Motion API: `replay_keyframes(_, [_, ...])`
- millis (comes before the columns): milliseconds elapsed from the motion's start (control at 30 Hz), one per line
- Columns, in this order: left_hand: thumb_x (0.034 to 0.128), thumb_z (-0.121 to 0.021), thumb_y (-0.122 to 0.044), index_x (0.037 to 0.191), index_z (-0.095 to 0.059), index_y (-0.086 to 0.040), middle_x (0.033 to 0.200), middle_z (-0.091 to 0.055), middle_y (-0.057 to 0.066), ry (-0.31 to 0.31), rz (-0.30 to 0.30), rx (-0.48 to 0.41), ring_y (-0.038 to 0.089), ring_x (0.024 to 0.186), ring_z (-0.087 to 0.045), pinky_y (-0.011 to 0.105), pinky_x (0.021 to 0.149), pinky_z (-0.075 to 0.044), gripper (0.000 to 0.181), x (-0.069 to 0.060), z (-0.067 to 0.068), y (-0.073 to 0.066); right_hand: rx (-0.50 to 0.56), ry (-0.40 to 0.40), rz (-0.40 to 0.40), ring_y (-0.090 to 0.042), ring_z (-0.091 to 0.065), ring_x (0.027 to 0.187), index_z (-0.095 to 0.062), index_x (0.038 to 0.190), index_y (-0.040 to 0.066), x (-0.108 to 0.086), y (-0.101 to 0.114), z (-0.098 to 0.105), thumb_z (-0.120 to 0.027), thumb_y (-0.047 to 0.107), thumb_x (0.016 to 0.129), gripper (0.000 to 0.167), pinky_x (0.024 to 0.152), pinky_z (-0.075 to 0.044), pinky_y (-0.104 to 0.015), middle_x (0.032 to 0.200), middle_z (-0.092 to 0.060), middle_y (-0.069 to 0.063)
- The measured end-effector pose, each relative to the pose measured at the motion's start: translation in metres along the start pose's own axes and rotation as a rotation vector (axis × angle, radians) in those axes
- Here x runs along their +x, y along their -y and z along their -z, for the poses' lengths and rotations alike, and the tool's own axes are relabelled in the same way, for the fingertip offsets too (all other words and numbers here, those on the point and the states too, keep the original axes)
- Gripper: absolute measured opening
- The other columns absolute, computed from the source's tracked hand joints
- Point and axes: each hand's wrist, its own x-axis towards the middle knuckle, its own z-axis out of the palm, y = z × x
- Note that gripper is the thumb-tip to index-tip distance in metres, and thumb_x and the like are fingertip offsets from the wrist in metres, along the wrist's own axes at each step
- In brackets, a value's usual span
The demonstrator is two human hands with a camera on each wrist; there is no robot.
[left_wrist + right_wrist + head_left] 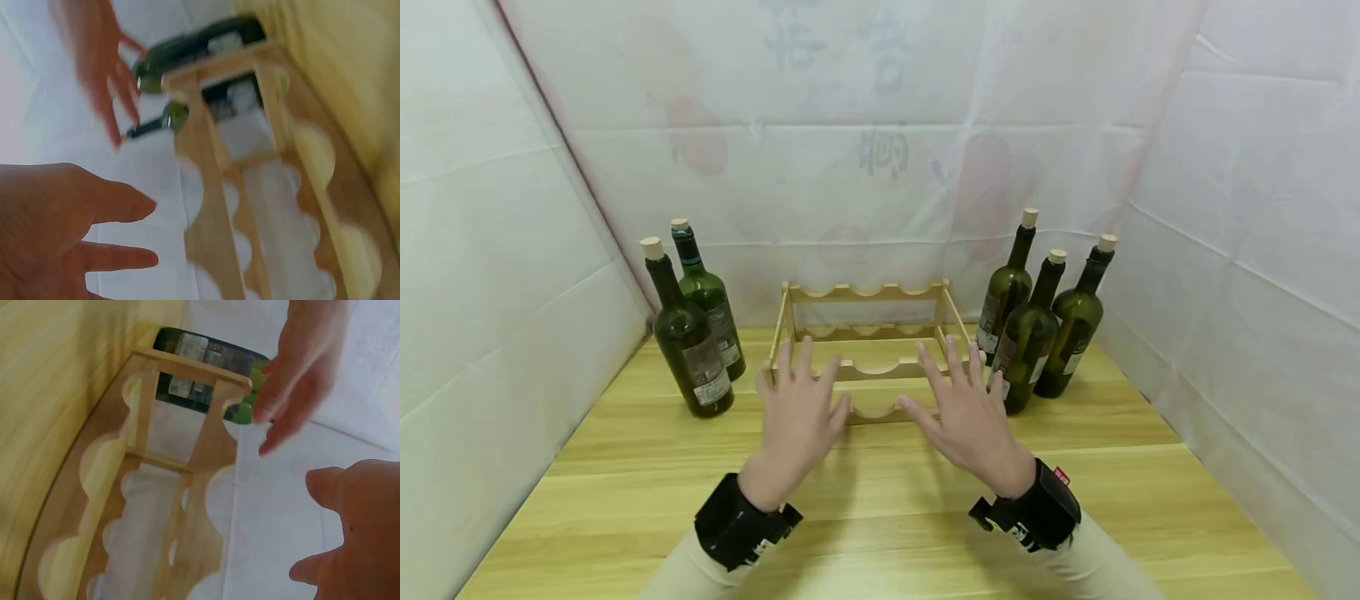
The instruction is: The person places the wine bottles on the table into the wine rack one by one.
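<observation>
A wooden wine rack (pixel 880 291) with scalloped rails stands at the middle of the table, no bottle lying in it. My left hand (pixel 799 417), fingers spread, hovers over the rack's front left. Over its front right is my right hand (pixel 968 421), also spread and holding nothing. Both wrist views show the hands apart from the rack's rails (pixel 206 206) (pixel 206 487). Two corked dark green wine bottles (pixel 688 358) stand upright left of the rack. On the right stand three more corked wine bottles (pixel 1028 346), one partly behind my right fingertips.
The wooden table (pixel 880 508) reaches toward me in front of the rack. White cloth walls (pixel 865 183) enclose it at the back and both sides, close behind the rack and bottles. A black strap camera (pixel 741 521) sits on each wrist.
</observation>
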Motion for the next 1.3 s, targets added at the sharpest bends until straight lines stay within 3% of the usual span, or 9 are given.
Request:
replay_keyframes(200, [0.094, -0.077, -0.032, 0.14, -0.062, -0.007, 0.148, -0.049, 0.032, -0.046, 0.069, -0.117, 0.058, 0.135, -0.045, 0.075, 0.093, -0.048, 0.054, 0.017, 0.005, 0.039, 0.044, 0.028, -0.027, -0.055, -0.007, 0.157, -0.012, 0.167, 0.029, 0.0, -0.008, 0.011, -0.046, 0.063, 0.104, 0.079, 0.114, -0.016, -0.083, 0.173, -0.011, -0.021])
replay_keyframes(400, [0.0981, -0.072, -0.032, 0.143, -0.059, -0.002, 0.143, -0.052, 0.034, 0.102, 0.107, -0.246, 0.053, 0.132, -0.049, 0.069, 0.107, -0.04, 0.055, 0.028, 0.009, 0.062, 0.045, 0.041, -0.057, -0.054, -0.005, 0.157, -0.013, 0.168, 0.029, 0.001, -0.016, 0.02, -0.042, 0.065, 0.104, 0.078, 0.113, -0.016, -0.084, 0.173, -0.01, -0.022])
replay_keyframes(600, [0.097, -0.073, -0.037, 0.149, -0.054, -0.005, 0.142, -0.051, 0.034, 0.213, 0.11, -0.272, 0.052, 0.124, -0.056, 0.067, 0.1, -0.047, 0.064, 0.035, 0.012, 0.073, 0.03, 0.035, -0.089, -0.055, -0.005, 0.157, -0.009, 0.168, 0.03, 0.001, -0.028, 0.03, -0.04, 0.066, 0.105, 0.079, 0.114, -0.015, -0.083, 0.173, -0.009, -0.022])
replay_keyframes(833, [0.097, -0.073, -0.037, 0.155, -0.047, -0.009, 0.142, -0.052, 0.032, 0.302, 0.094, -0.308, 0.051, 0.129, -0.051, 0.067, 0.103, -0.044, 0.07, 0.04, 0.007, 0.085, 0.054, 0.013, -0.115, -0.06, -0.01, 0.154, -0.004, 0.168, 0.027, 0.0, -0.047, 0.05, -0.039, 0.064, 0.106, 0.08, 0.118, -0.016, -0.077, 0.171, -0.009, -0.028])
replay_keyframes(967, [0.0968, -0.073, -0.038, 0.155, -0.046, -0.007, 0.147, -0.051, 0.032, 0.309, 0.083, -0.319, 0.052, 0.134, -0.048, 0.067, 0.106, -0.044, 0.071, 0.043, 0.003, 0.086, 0.065, -0.089, -0.122, -0.059, -0.042, 0.138, -0.017, 0.167, 0.014, 0.004, -0.06, 0.063, -0.045, 0.054, 0.108, 0.077, 0.112, -0.035, -0.071, 0.162, -0.031, -0.034])
replay_keyframes(1067, [0.0969, -0.073, -0.038, 0.156, -0.044, -0.006, 0.148, -0.05, 0.032, 0.306, 0.083, -0.319, 0.053, 0.135, -0.048, 0.067, 0.107, -0.043, 0.073, 0.044, 0.0, 0.085, 0.082, -0.234, -0.131, -0.052, -0.061, 0.108, -0.037, 0.158, 0.0, 0.007, -0.069, 0.072, -0.056, 0.04, 0.107, 0.068, 0.092, -0.049, -0.06, 0.144, -0.053, -0.035])
replay_keyframes(1167, [0.0967, -0.074, -0.037, 0.157, -0.041, -0.005, 0.149, -0.049, 0.033, 0.304, 0.095, -0.32, 0.054, 0.136, -0.047, 0.068, 0.108, -0.042, 0.076, 0.044, -0.001, 0.085, 0.11, -0.341, -0.179, -0.045, -0.061, 0.095, -0.043, 0.151, -0.006, 0.011, -0.081, 0.08, -0.061, 0.036, 0.105, 0.065, 0.08, -0.047, -0.052, 0.133, -0.06, -0.034])
replay_keyframes(1233, [0.0966, -0.074, -0.036, 0.158, -0.039, -0.004, 0.15, -0.048, 0.033, 0.3, 0.1, -0.326, 0.054, 0.137, -0.046, 0.069, 0.11, -0.04, 0.077, 0.044, -0.002, 0.085, 0.144, -0.348, -0.23, -0.044, -0.059, 0.094, -0.038, 0.154, -0.006, 0.017, -0.09, 0.088, -0.06, 0.038, 0.105, 0.069, 0.08, -0.045, -0.051, 0.133, -0.058, -0.034])
replay_keyframes(1300, [0.0965, -0.074, -0.035, 0.158, -0.037, -0.003, 0.15, -0.048, 0.033, 0.3, 0.103, -0.336, 0.054, 0.138, -0.045, 0.068, 0.111, -0.04, 0.079, 0.044, -0.001, 0.085, 0.171, -0.316, -0.279, -0.046, -0.056, 0.105, -0.03, 0.158, -0.006, 0.023, -0.101, 0.094, -0.057, 0.042, 0.106, 0.076, 0.09, -0.044, -0.054, 0.138, -0.053, -0.034])
